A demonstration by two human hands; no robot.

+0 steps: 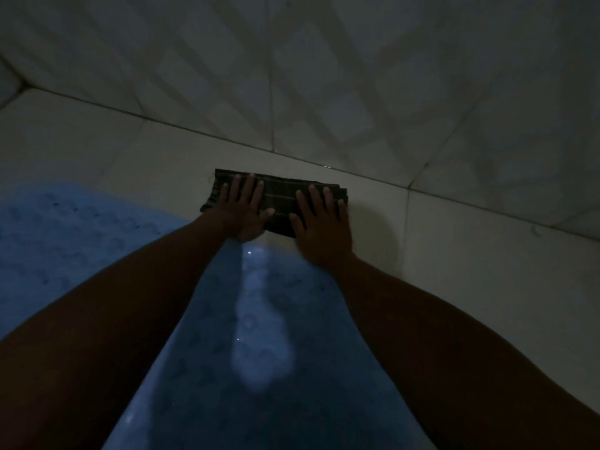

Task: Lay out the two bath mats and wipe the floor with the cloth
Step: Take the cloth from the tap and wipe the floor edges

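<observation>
Both hands, left hand (pixel 244 212) and right hand (pixel 319 219), press flat with straight fingers on the folded cloth (pixel 283 197). The spread likely evens pressure for wiping the floor (pixel 470 271) beyond the blue bath mat (pixel 81 241).

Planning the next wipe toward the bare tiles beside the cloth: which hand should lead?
Probably the right hand: it presses the dark checked folded cloth nearest the bare pale floor tiles; the left hand borders the blue bath mat.

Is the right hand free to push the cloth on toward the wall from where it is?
Probably yes. The right hand lies flat on the cloth beside the left hand, and only bare floor shows between the cloth and the wall. The dim light could hide something small.
</observation>
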